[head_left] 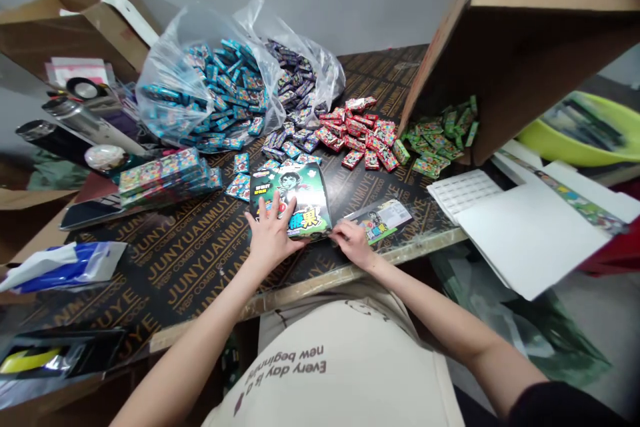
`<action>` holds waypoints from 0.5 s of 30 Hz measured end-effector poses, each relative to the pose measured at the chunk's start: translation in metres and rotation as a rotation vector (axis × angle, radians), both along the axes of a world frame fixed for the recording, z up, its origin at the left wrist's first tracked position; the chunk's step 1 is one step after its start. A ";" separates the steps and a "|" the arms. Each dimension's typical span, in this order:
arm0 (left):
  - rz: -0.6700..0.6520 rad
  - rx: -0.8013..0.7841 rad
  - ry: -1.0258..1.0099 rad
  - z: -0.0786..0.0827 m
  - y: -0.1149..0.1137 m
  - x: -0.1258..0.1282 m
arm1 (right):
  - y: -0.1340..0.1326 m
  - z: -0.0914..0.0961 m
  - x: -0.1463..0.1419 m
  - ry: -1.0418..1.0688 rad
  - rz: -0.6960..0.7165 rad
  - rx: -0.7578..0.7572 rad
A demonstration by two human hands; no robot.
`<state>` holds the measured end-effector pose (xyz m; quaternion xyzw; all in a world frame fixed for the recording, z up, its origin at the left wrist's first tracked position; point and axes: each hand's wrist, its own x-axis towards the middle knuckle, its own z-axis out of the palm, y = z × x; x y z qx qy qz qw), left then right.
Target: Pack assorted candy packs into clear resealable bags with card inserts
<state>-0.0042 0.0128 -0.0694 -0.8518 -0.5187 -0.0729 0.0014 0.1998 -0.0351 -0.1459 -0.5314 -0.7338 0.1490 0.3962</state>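
A green and black printed candy box (313, 187) lies on the table in front of me. My left hand (270, 233) rests on its top at the left, fingers spread and flat. At the box's near right corner is my right hand (354, 243), its fingers pinched together. Whatever is between those fingertips is too small to make out. Beside that hand lies a flat clear bag with a printed card (387, 220). Small blue packets (239, 187) lie just left of the box. Red packets (357, 130) are heaped behind it to the right.
Plastic bags of blue packets (235, 80) and purple packets (295, 73) stand at the back. Green packets (440, 140) lie under a tilted cardboard box (500, 47). White card sheets (530, 227) overhang the right edge. Wrapped packs (160, 177) and a metal flask (90, 123) are left.
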 end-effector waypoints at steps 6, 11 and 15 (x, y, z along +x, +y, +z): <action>-0.006 0.019 0.007 -0.003 -0.005 0.007 | 0.003 -0.004 -0.003 -0.036 -0.059 0.034; 0.032 0.016 -0.051 0.004 -0.002 -0.015 | 0.001 0.004 -0.009 -0.030 -0.043 0.071; 0.278 -0.057 -0.376 0.000 0.003 -0.046 | 0.004 0.004 -0.014 -0.102 -0.045 0.102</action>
